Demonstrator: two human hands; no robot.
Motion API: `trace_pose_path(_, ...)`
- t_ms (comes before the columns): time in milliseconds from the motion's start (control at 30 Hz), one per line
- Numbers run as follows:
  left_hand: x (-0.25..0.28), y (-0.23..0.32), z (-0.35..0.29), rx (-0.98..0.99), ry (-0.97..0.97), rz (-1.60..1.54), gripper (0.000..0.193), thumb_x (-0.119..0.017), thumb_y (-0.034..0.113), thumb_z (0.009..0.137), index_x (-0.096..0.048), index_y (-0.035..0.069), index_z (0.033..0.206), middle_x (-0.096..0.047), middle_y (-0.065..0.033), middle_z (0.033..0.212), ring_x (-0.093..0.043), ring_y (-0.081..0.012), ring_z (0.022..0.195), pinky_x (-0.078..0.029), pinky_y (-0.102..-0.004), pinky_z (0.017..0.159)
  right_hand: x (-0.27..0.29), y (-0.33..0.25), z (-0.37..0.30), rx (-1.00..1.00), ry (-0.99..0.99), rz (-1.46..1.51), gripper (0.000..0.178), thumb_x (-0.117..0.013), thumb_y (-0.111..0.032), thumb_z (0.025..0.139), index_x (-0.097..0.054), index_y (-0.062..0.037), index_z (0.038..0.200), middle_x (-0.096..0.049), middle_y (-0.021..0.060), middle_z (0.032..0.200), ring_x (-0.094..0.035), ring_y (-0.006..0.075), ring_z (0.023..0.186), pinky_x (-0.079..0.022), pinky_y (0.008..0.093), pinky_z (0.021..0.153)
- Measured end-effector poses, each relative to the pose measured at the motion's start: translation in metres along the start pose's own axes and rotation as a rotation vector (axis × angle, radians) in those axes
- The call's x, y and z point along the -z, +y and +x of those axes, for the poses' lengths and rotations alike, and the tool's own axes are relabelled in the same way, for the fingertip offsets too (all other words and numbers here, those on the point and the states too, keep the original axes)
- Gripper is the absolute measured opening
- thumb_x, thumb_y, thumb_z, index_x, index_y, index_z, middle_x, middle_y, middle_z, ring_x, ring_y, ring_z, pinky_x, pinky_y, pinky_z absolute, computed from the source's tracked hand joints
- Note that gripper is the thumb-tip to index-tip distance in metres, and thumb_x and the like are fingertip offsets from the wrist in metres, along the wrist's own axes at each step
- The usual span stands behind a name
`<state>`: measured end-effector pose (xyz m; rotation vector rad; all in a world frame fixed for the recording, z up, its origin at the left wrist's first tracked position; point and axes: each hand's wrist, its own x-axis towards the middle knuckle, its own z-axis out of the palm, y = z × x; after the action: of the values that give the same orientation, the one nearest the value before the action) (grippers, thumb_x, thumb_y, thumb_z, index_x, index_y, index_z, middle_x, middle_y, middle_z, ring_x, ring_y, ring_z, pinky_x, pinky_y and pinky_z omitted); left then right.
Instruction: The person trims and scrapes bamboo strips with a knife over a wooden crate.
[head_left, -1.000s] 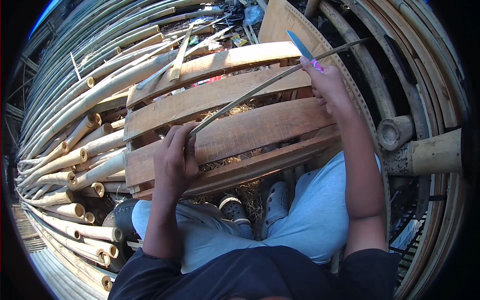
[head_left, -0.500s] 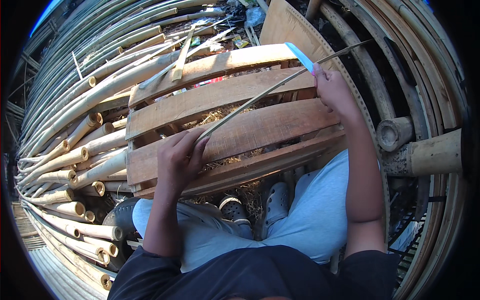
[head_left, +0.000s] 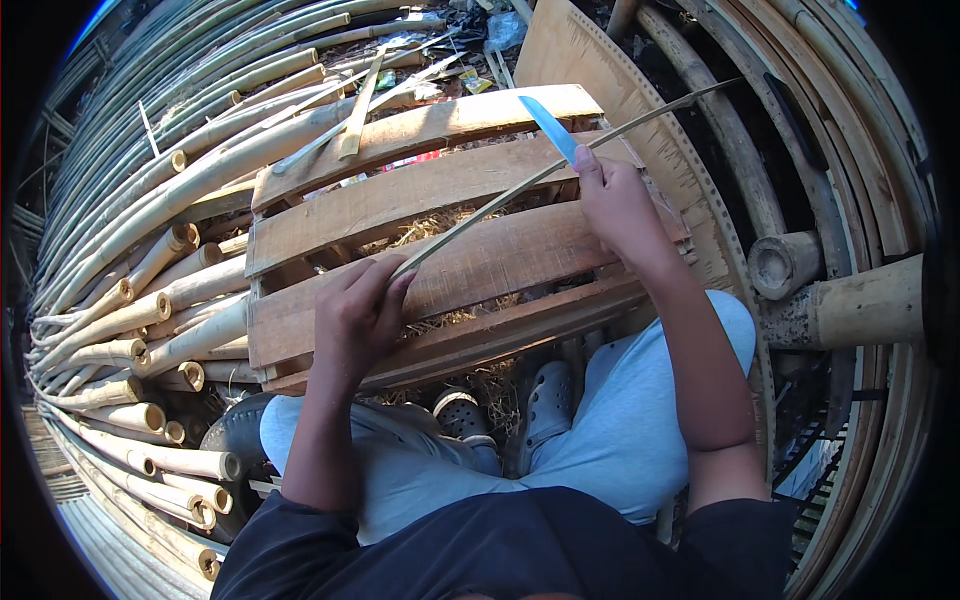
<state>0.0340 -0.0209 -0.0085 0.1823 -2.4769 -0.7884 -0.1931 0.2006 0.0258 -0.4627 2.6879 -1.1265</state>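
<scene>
A long, thin bamboo strip (head_left: 495, 204) slants from lower left to upper right above a slatted wooden bench (head_left: 400, 262). My left hand (head_left: 357, 312) is closed round its near end, fingers wrapped over it. My right hand (head_left: 618, 205) grips a knife by a handle mostly hidden in the fist. The knife's blue-looking blade (head_left: 548, 128) points up and left, across the strip. The strip runs past the right hand to a thin tip at the upper right.
Stacked bamboo poles (head_left: 200, 290) fill the left side. A flat bamboo slat (head_left: 362, 105) lies across the bench's far edge. To the right stand a curved plywood sheet (head_left: 640, 80) and a thick bamboo post (head_left: 850, 306). Litter (head_left: 505, 32) lies beyond the bench.
My right hand and the knife have moved left and slightly down along the strip, toward my left hand. The left hand stays nearly in place.
</scene>
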Motion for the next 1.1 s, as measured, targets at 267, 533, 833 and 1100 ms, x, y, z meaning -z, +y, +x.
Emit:
trace_pose_path(267,-0.004,0.002,0.002,-0.069,0.095,-0.06,0.012,-0.075,0.01,0.094,-0.075,0.003,0.103,-0.066,-0.0145,0.077,-0.067,-0.0328,0.067,-0.051,-0.0404,0.06,-0.012,-0.006,-0.011,0.009,-0.031,0.059,0.053,-0.044,-0.048,0.113,-0.058,-0.0054,0.085,-0.038,-0.0057,0.057,-0.036,0.0067,0.043,-0.031,0.0279,0.039)
trace_pose_path(533,-0.004,0.003,0.001,-0.061,0.083,-0.062,0.011,-0.075,0.01,0.093,-0.075,0.003,0.102,-0.066,-0.0138,0.075,-0.066,-0.0321,0.064,-0.05,-0.0404,0.059,0.009,-0.011,-0.005,-0.15,0.067,0.077,0.051,-0.047,-0.047,0.113,-0.066,-0.0017,0.095,-0.04,-0.0042,0.058,-0.038,0.0083,0.044,-0.035,0.0319,0.042)
trace_pose_path(833,-0.006,0.004,0.001,-0.048,0.072,-0.07,0.011,-0.075,0.008,0.093,-0.075,0.003,0.102,-0.065,-0.0138,0.075,-0.065,-0.0311,0.062,-0.049,-0.0395,0.058,-0.026,-0.027,-0.038,0.045,0.054,0.046,0.061,-0.044,-0.043,0.113,-0.062,0.0052,0.08,-0.058,0.0203,0.061,-0.057,0.0343,0.055,-0.047,0.0457,0.059)
trace_pose_path(1100,-0.002,0.006,0.001,-0.023,0.075,-0.083,0.011,-0.075,0.009,0.093,-0.075,0.003,0.102,-0.067,-0.0143,0.077,-0.066,-0.0315,0.064,-0.051,-0.0394,0.059,-0.011,-0.036,-0.03,0.005,0.02,0.046,0.056,-0.048,-0.04,0.112,-0.062,0.0044,0.081,-0.058,0.022,0.063,-0.062,0.0377,0.059,-0.048,0.0481,0.062)
